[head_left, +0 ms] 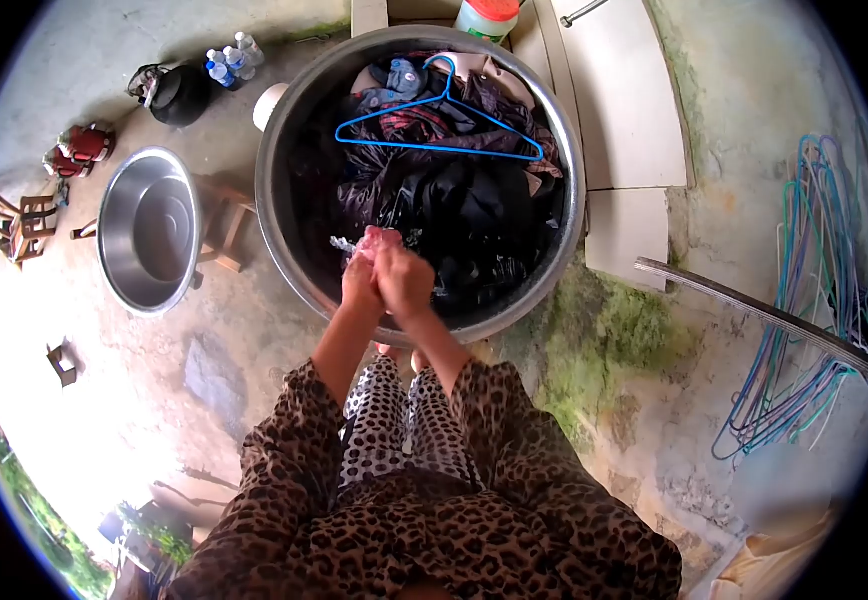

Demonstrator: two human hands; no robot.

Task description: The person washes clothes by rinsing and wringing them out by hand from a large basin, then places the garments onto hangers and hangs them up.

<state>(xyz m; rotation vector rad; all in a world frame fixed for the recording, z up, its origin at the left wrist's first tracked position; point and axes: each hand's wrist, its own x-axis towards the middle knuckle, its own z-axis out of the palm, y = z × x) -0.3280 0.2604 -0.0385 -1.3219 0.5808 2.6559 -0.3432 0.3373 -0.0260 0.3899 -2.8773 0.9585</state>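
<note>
My left hand (359,284) and my right hand (405,282) are pressed together over the near side of a large metal tub (272,205). Both are closed around a small pink cloth (378,240), only part of which shows above the fingers. A whitish streak, perhaps water, shows just left of it. Dark wet clothes (464,205) fill the tub beneath, with patterned and pale pieces toward the far side. Across those clothes lies a blue clothes hanger (444,150), beyond the reach of my fingers.
To the left, a metal basin (159,240) rests on a wooden stool (224,228). Several bottles (234,62) and a black pot (176,95) stand farther back. A red-lidded container (487,18) is behind the tub. At right, many hangers (804,260) hang by a metal rod (754,315).
</note>
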